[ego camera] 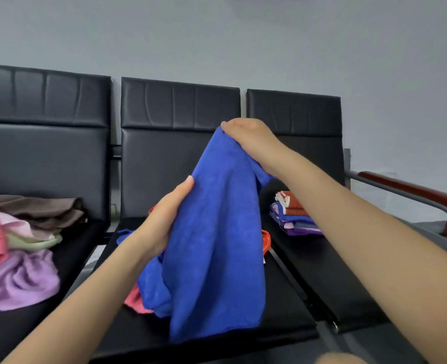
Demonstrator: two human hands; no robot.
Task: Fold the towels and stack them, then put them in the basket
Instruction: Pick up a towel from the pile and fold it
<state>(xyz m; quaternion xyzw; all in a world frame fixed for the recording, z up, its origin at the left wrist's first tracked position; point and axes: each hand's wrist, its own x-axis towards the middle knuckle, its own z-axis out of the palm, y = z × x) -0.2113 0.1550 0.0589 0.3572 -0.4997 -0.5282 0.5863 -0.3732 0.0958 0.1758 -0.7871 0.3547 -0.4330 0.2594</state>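
A bright blue towel (217,232) hangs unfolded above the middle black seat. My right hand (251,140) pinches its top corner high up, near the backrest. My left hand (167,219) grips its left edge lower down. Under the towel lie more loose towels, a pink one (135,302) and an orange one (265,239), partly hidden. A stack of folded towels (293,216) in red, blue and purple sits on the right seat. No basket is in view.
A heap of unfolded towels (20,248) in pink, lilac, pale green and brown covers the left seat. The three black seats (322,271) are joined in a row against a grey wall. A wooden armrest (411,190) on a metal frame ends the row at right.
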